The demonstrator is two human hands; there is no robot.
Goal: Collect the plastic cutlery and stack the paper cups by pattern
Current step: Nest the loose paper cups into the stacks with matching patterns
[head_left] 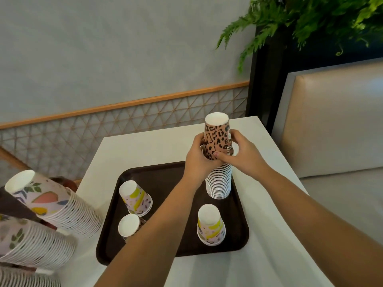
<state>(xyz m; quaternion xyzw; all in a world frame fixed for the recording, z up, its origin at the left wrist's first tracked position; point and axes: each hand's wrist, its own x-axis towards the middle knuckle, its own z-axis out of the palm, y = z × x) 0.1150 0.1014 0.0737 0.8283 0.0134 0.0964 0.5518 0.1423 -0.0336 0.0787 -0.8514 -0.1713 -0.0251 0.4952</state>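
Both hands on the leopard cup stack

Left hand (198, 157) and right hand (241, 154) curl their fingers round the upside-down leopard cup (217, 135) atop the stack (219, 183) on the brown tray (165, 175).

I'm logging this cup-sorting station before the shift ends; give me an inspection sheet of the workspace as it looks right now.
Surface: white table carrying a dark tray.
Job's things: leopard-print stack upside down on the tray; three inverted cups on the tray, two floral cups and one partly hidden cup; no cutlery seen.
Clutter: floral cup stacks lying at the left edge.
Grippers: left hand and right hand grip the top leopard cup.
Cables: nothing seen.
Surroundings: padded bench, fern, lattice wall panel.
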